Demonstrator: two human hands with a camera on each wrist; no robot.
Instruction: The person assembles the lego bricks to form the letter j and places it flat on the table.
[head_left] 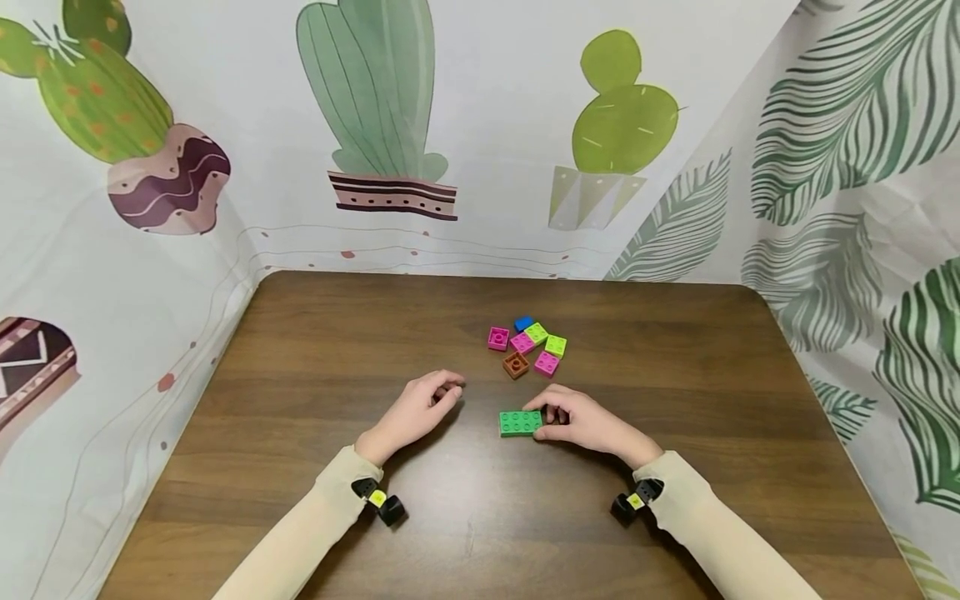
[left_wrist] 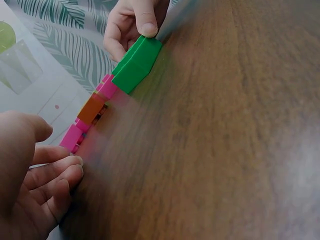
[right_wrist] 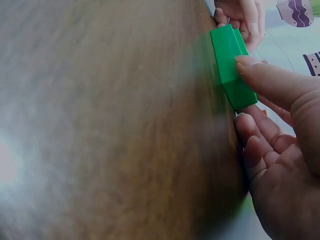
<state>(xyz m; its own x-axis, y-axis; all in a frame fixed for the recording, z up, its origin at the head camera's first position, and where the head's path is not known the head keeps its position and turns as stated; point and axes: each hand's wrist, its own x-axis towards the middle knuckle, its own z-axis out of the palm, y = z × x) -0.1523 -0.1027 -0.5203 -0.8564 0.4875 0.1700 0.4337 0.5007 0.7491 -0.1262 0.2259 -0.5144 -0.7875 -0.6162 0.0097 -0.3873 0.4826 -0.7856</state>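
Note:
In the head view a green toy building brick (head_left: 520, 423), with two rows of studs facing up, lies on the wooden table between the hands. My right hand (head_left: 581, 421) pinches its right end between thumb and fingers. The right wrist view shows the thumb pressed on the long near side of the green brick (right_wrist: 231, 65). To the left, my left hand (head_left: 416, 410) rests over the table with loosely curled fingers and holds nothing. A gap separates it from the brick.
Beyond the hands lies a loose group of small square bricks: an orange-brown one (head_left: 516, 365), a blue one (head_left: 523, 322), and several pink and lime ones. The brown table (head_left: 337, 333) ends at a back edge against a cloth (head_left: 510, 125) printed with cacti.

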